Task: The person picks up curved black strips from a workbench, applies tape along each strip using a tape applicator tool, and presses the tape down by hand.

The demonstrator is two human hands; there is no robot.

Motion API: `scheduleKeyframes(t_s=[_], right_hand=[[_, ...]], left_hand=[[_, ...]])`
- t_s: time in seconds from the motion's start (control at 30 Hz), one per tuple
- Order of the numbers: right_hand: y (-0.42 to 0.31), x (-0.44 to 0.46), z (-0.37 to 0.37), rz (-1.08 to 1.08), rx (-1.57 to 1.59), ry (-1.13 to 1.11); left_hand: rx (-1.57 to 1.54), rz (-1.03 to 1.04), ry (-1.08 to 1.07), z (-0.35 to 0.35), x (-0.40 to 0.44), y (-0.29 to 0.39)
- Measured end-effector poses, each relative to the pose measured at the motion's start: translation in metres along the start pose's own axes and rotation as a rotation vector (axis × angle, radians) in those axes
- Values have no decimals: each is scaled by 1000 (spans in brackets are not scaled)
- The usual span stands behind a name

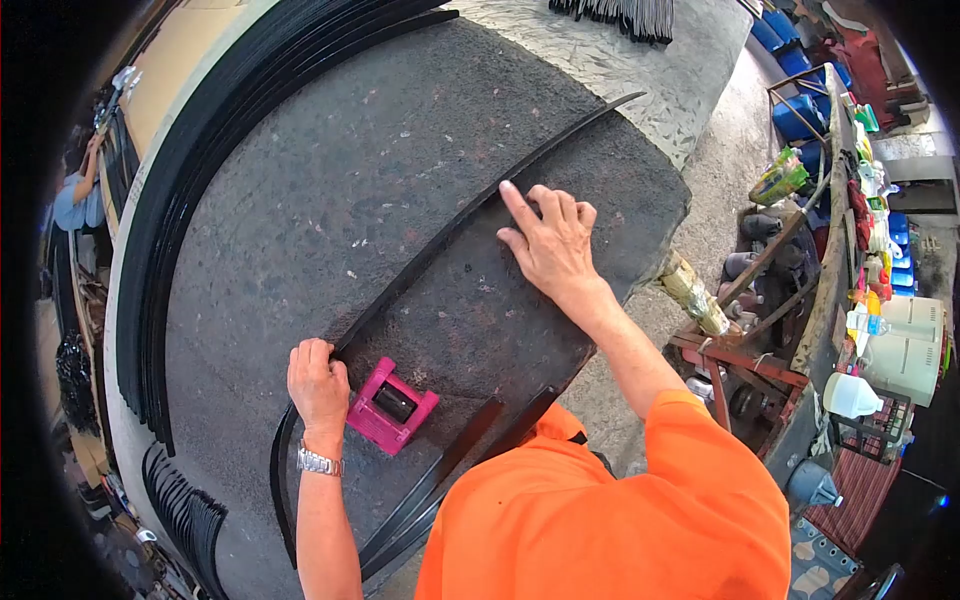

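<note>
A long, thin black strip (430, 247) lies in a gentle curve across the dark, rough tabletop (330, 200). My left hand (318, 385), with a metal watch above it, is closed around the strip near its lower part. Against the upper part rests the index fingertip of my right hand (550, 235); its other fingers are loosely bent and apart, gripping nothing. Just right of my left hand sits a pink plastic device (392, 405) with a black part in its middle opening. More dark strips (430, 490) lie between it and my body.
A thick bundle of curved black strips (160, 230) runs along the table's left edge, with a smaller bunch (185, 515) below. Strip ends (620, 15) show at the top. Another person (80, 200) is at far left. A cluttered bench (830, 270) with bottles stands right.
</note>
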State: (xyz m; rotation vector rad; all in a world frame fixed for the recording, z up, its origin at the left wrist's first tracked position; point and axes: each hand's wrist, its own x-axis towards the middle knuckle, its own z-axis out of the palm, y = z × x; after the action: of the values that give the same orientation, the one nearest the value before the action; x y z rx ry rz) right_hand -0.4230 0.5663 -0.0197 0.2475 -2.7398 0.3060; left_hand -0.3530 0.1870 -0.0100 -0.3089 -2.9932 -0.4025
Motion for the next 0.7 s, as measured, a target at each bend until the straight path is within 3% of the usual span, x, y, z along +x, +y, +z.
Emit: scheduleKeyframes(t_s=[0.3, 0.47, 0.7], right_hand=[[9, 1, -1, -33, -7, -19], [24, 7, 3, 52, -54, 37], [2, 2, 0, -54, 21, -3]], left_hand=[[2, -1, 0, 2, -1, -1], [8, -2, 5, 2, 0, -1], [24, -5, 12, 3, -1, -1]])
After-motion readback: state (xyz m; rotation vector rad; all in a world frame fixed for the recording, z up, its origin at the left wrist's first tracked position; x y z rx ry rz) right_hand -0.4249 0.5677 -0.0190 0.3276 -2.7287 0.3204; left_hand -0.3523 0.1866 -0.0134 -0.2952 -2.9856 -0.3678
